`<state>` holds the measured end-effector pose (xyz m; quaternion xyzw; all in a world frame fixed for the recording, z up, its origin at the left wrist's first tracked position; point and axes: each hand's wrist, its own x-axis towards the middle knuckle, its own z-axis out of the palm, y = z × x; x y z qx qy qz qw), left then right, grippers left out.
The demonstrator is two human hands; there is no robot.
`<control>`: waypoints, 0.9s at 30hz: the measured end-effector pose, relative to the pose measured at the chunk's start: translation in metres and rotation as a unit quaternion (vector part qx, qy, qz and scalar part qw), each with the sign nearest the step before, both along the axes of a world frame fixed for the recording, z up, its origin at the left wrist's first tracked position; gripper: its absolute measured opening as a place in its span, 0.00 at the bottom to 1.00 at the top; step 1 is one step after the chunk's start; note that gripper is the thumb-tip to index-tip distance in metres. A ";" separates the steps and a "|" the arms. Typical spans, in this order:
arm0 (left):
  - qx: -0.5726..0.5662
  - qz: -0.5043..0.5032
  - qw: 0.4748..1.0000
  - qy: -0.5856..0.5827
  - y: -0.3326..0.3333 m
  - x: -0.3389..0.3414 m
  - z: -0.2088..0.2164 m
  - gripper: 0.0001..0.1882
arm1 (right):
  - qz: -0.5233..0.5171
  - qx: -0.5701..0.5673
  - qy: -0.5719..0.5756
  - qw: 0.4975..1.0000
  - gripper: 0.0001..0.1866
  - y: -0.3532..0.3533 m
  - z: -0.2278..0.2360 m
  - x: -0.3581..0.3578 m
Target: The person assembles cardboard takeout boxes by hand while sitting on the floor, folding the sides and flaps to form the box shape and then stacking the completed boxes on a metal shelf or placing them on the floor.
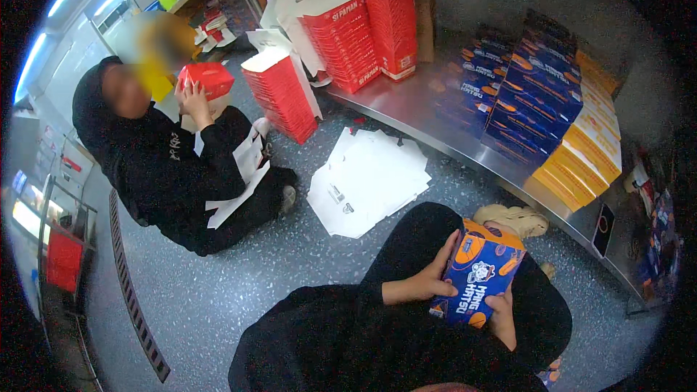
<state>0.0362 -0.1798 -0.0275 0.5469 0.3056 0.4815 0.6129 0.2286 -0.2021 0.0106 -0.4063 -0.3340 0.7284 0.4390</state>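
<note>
A blue and orange cardboard food box (483, 250) is held over my lap, folded into shape and tilted. Along its left side lies my left hand (434, 277), fingers wrapped round the edge and thumb on the printed face. My right hand (502, 316) grips the lower right corner, its thumb pressed on the front. The fingers behind the box are partly hidden. On the floor ahead of my knees rests a pile of flat white carton blanks (370, 181).
On a low steel shelf (435, 120) stand red carton stacks (345, 43), blue boxes (534, 94), yellow boxes (581, 167) and a phone (602, 230). Another red stack (283, 98) stands on the floor. At left a seated co-worker (181, 167) holds a red box (209, 81); a floor drain (131, 283) runs nearby.
</note>
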 end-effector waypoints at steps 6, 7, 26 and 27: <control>-0.029 -0.005 0.999 -0.033 -0.002 0.001 -0.001 0.61 | -0.021 -0.004 0.021 1.000 0.42 0.000 0.012 -0.008; -0.031 -0.005 0.999 -0.037 -0.002 0.001 -0.002 0.61 | -0.025 -0.003 0.023 0.999 0.42 0.001 0.014 -0.009; 0.044 -0.117 0.992 0.034 0.013 -0.027 -0.013 0.61 | 0.030 0.034 0.005 0.999 0.38 0.008 -0.010 -0.004; 0.003 -0.137 0.990 0.042 0.017 -0.036 -0.017 0.60 | 0.032 0.032 0.004 0.999 0.39 0.009 -0.011 -0.004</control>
